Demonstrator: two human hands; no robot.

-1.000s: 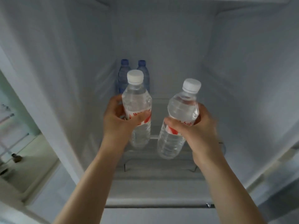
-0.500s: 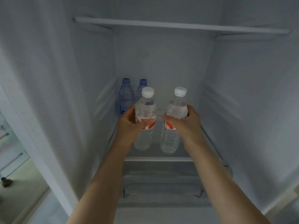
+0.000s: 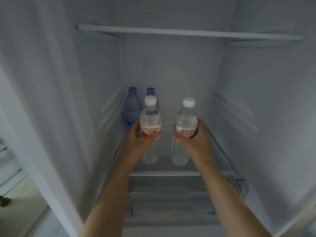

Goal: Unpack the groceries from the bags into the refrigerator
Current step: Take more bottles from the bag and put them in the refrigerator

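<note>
Both my arms reach into the open refrigerator. My left hand (image 3: 136,137) grips a clear water bottle (image 3: 150,120) with a white cap and a red-and-white label. In my right hand (image 3: 195,139) is a second bottle of the same kind (image 3: 185,120). Both bottles stand upright with their bases on or just above the glass shelf (image 3: 181,173). Two blue-capped bottles (image 3: 132,106) stand at the shelf's back left corner, behind the left bottle, which partly hides one of them.
An upper shelf (image 3: 188,33) spans the compartment overhead. Below the glass shelf sits a clear drawer (image 3: 171,199). White side walls (image 3: 59,100) close in on both sides. The shelf's right half holds nothing. At far left, door racks (image 3: 10,168) show.
Both hands have carried the bottles deeper into the fridge and lower, down to the shelf. The bottles now stand straighter and further apart. My view has tilted up, showing the upper shelf.
</note>
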